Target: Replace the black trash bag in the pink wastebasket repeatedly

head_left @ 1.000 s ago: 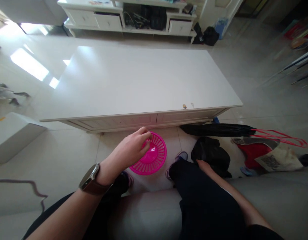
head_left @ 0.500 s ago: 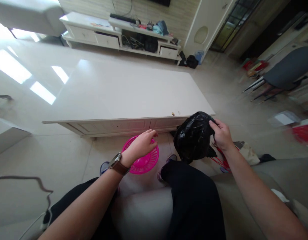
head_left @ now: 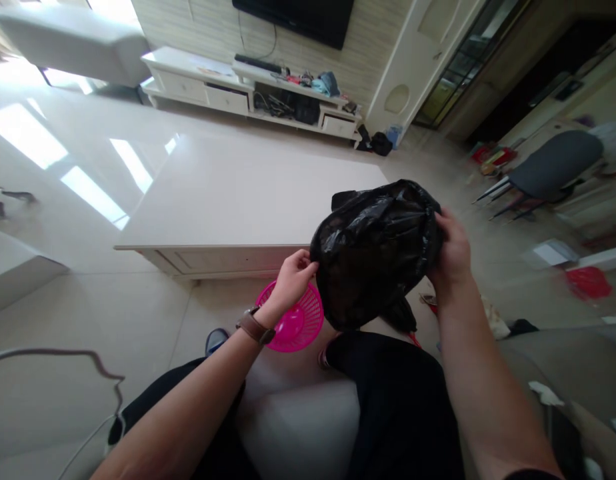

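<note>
A shiny black plastic bag (head_left: 375, 257) hangs spread between my two hands, above the floor and the near right part of the white table. My left hand (head_left: 297, 272) pinches the bag's left rim between thumb and fingers. At the opposite side, my right hand (head_left: 452, 248) grips the edge, its fingers partly hidden behind the plastic. A bright pink slotted basket (head_left: 299, 327) stands on the floor below my left hand, partly covered by that hand and wrist. I wear a brown-strapped watch (head_left: 257, 325) on the left wrist.
The long white table (head_left: 228, 193) lies just ahead. Beyond it stands a white TV cabinet (head_left: 288, 100) holding various items. A grey chair (head_left: 558, 163) is at the right, a grey bench (head_left: 83, 47) at the far left. A grey cable (head_left: 63, 355) curves at lower left.
My left hand has moved from over the basket to the bag's left rim and taken hold. The bag has risen and spread wider. The view has tilted up slightly.
</note>
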`<state>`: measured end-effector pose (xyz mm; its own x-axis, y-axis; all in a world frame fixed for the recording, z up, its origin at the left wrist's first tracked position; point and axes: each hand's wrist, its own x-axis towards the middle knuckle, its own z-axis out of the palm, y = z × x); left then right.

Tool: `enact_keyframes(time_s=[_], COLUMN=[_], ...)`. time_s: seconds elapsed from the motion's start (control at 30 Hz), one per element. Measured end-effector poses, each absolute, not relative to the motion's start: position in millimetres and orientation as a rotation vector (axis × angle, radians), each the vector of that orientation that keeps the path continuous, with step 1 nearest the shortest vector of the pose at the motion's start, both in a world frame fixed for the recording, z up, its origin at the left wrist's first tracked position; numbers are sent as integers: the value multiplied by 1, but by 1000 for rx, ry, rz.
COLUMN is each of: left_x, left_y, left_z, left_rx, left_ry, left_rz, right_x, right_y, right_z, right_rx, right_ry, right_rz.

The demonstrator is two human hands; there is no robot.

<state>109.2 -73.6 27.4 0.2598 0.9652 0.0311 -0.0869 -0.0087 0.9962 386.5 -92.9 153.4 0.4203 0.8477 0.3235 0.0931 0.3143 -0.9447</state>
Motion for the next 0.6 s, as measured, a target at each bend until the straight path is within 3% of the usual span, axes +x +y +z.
enact_keyframes(time_s=[0.2,0.33,0.47,0.6], left_x=[65,54,62,82], left_y=[-64,-68,-77,-101], left_z=[42,44,42,45], left_rx=[1295,1401,1436,1603], left_ry=[1224,1284,1208,1046], left_rz=[1307,1282,1202,1021], right_x=[393,326,265,261], right_y=[-89,-110,-125,-116], right_z=[96,61,25,-8], right_rx=[-1607,-1452,-1284,-1800], right_ry=[-1022,-1351,-2178,-2303], right_rz=[6,-336,7,415])
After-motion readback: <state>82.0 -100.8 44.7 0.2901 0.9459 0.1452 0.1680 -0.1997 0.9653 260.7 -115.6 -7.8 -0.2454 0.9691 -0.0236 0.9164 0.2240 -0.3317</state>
